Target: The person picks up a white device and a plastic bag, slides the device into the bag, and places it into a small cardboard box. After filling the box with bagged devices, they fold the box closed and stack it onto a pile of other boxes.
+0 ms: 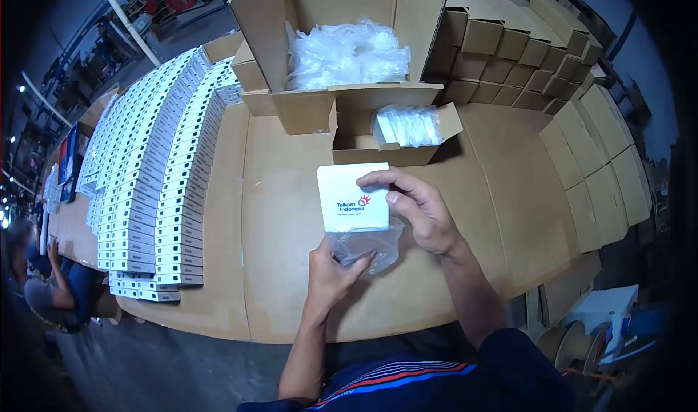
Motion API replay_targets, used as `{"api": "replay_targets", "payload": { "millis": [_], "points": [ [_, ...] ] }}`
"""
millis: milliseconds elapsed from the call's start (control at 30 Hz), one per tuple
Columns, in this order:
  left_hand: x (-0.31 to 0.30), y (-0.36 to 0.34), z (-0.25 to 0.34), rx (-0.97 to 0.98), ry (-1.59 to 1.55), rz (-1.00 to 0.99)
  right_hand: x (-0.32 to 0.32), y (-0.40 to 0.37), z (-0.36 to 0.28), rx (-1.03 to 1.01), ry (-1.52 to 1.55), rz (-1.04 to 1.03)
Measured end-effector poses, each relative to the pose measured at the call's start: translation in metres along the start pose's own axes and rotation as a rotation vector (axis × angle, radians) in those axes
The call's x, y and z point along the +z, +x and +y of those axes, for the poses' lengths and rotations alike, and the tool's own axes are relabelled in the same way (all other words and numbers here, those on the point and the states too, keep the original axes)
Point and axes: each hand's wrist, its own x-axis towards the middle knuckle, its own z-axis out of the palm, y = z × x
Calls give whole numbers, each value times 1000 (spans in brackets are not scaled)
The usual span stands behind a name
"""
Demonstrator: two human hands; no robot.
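Observation:
A white box point(352, 183) printed "Telkom Indonesia" stands partly out of a clear plastic bag point(374, 246), its lower end inside the bag's mouth. My left hand point(334, 272) is closed around the bag from below, the thumb pressed on the plastic. My right hand point(424, 212) grips the box's upper right edge, index finger across its face and thumb beside the logo. Just beyond the hands, an open small carton point(352, 156) holds several bagged white packs point(408, 126) on its right side. The bag hides the box's lower end.
A large open carton point(258, 19) full of clear plastic bags point(349, 52) stands behind. Long stacks of white boxes point(145, 187) line the left of the cardboard-covered table point(283, 296). Brown cartons are piled at the back right point(502, 56) and right point(596, 168). Another person point(54, 288) sits far left.

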Motion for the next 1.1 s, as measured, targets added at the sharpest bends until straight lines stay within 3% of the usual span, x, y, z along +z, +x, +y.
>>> {"api": "replay_targets", "payload": {
  "millis": [133, 267, 433, 533, 633, 767, 800, 900, 1033, 1100],
  "points": [
    [-3, 0, 0, -5, 1, -14, 2, -3, 3, 39, 149, 57],
    [-1, 3, 11, -3, -172, -35, -5, -3, 8, 46, -31, 26],
    [-1, 2, 10, -43, -255, -82, -8, -1, 18, 41, -24, 24],
    [1, -1, 11, -3, -408, -48, -7, 0, 25, 85, -61, 5],
    [0, 1, -10, -154, -735, 38, -12, -2, 30, 167, 63, -102],
    [0, 0, -21, -173, -658, 105, -2, -13, 35, 173, 212, 158],
    [5, 1, -22, -67, -693, 148, -5, -20, 48, 206, 268, 207],
    [8, 4, -15, -41, -672, 192, 3, -44, 80, 304, 451, 273],
    [1, 7, -31, 30, -443, 178, 17, -51, 89, 191, 384, 407],
    [-8, 7, -35, 32, -343, 122, 15, -53, 91, 149, 362, 379]
  ]
}}
